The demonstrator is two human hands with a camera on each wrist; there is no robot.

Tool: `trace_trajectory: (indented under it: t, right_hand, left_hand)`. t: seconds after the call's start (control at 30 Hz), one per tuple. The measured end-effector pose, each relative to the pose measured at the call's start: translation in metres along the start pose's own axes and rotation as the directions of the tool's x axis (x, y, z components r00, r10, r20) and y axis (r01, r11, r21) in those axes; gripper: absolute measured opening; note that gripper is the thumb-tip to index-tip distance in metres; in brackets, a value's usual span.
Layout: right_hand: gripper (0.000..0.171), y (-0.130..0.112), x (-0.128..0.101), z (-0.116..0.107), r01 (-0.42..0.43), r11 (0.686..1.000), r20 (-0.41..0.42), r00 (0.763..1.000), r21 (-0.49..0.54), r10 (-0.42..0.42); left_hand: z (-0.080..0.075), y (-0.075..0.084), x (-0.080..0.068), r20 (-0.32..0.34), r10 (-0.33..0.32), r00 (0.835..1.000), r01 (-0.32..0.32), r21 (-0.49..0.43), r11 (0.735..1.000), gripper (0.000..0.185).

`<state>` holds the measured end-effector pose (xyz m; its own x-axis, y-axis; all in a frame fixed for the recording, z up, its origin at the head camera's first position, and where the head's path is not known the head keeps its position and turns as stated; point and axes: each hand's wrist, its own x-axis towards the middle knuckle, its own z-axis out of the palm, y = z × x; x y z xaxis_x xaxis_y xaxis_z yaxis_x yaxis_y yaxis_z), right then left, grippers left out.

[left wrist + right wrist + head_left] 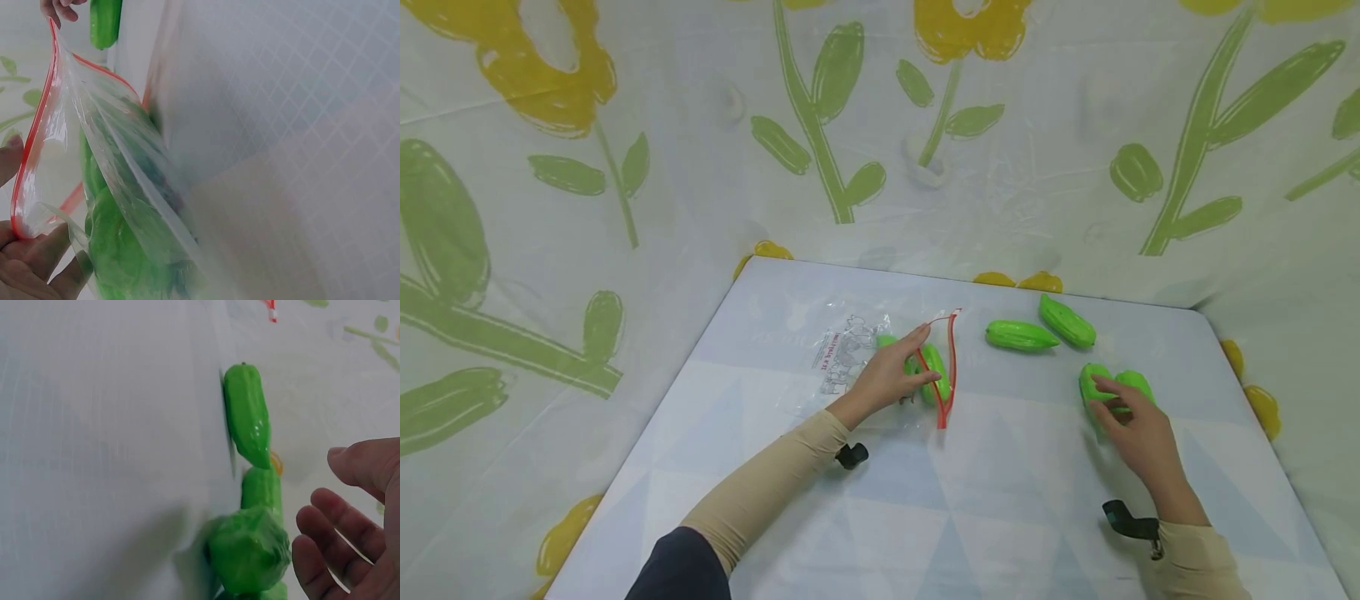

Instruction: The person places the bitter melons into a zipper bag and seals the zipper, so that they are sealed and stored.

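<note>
While my left hand (pixel 891 375) pinches the zip bag (pixel 880 367) open by its red rim, I am mid-loading.
Some green peppers (pixel 119 250) already lie inside it, past my left fingertips; my right hand (pixel 1138 433), fingers loosely spread, reaches a loose pepper (pixel 1093 385), which I judge needs gripping next and carrying to the mouth.

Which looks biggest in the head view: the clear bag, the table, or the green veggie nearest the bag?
1. Table, by far the largest.
2. Clear bag.
3. Green veggie, smallest.
The left hand holds the bag's mouth open.
</note>
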<state>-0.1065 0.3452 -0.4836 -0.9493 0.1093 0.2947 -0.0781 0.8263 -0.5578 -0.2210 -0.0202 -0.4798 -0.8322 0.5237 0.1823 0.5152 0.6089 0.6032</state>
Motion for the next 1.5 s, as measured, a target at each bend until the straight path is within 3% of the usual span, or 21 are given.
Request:
trace_trajectory:
  t: [0.23, 0.93, 1.3, 1.5]
  right_hand:
    - [0.041, 0.006, 0.002, -0.007, -0.033, 0.994, 0.011, 0.999, -0.108, 0.034]
    - [0.043, 0.006, 0.006, -0.007, -0.026, 0.966, 0.128, 0.99, -0.259, 0.061]
    - [0.047, 0.004, 0.01, 0.001, -0.058, 0.987, 0.177, 0.981, -0.153, 0.085]
    - [0.046, -0.001, 0.012, 0.011, -0.02, 0.998, 0.201, 0.979, -0.058, 0.032]
  left_hand:
    - [0.001, 0.0, 0.001, -0.008, -0.008, 1.0, 0.008, -0.009, 1.0, 0.084]
    - [0.001, 0.002, 0.0, -0.003, -0.001, 1.0, 0.001, -0.003, 1.0, 0.083]
    - [-0.001, 0.003, 0.0, 0.0, -0.007, 1.0, 0.007, -0.007, 1.0, 0.084]
    - [0.0, 0.002, 0.0, -0.002, -0.013, 1.0, 0.013, 0.012, 1.0, 0.084]
